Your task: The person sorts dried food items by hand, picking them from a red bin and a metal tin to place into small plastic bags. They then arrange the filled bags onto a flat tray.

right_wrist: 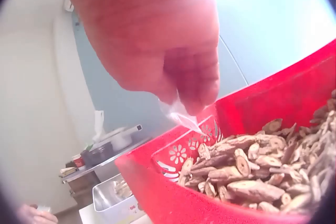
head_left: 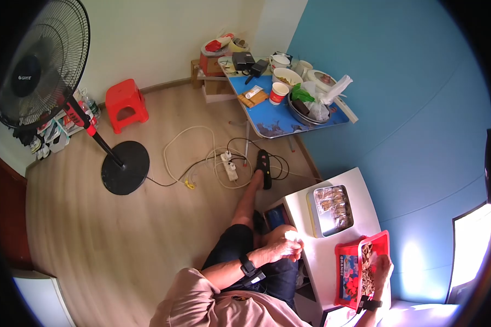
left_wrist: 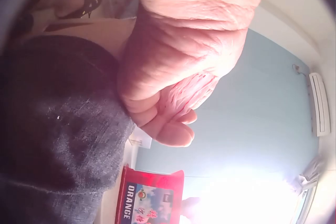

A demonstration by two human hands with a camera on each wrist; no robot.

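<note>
Beige sleeve [head_left: 174, 291] nearest, the left forearm [head_left: 226, 274] reaches out over dark shorts [left_wrist: 63, 124]; the left hand [head_left: 282, 247] is curled, whether around something I cannot tell. On the right, the right hand [head_left: 383, 270], fingers downward, pinches a clear plastic bag [right_wrist: 181, 116] over dried slices [right_wrist: 257, 184] in the red basket [right_wrist: 160, 195]; farther, a tin [right_wrist: 113, 213].

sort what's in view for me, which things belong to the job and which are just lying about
Likely part of the job:
- red basket
- dried slices inside it
- clear bag pinched by the right hand
- tin holding filled bags

Probably just about:
- fan
- red stool
- power strip
- paper cup
</note>
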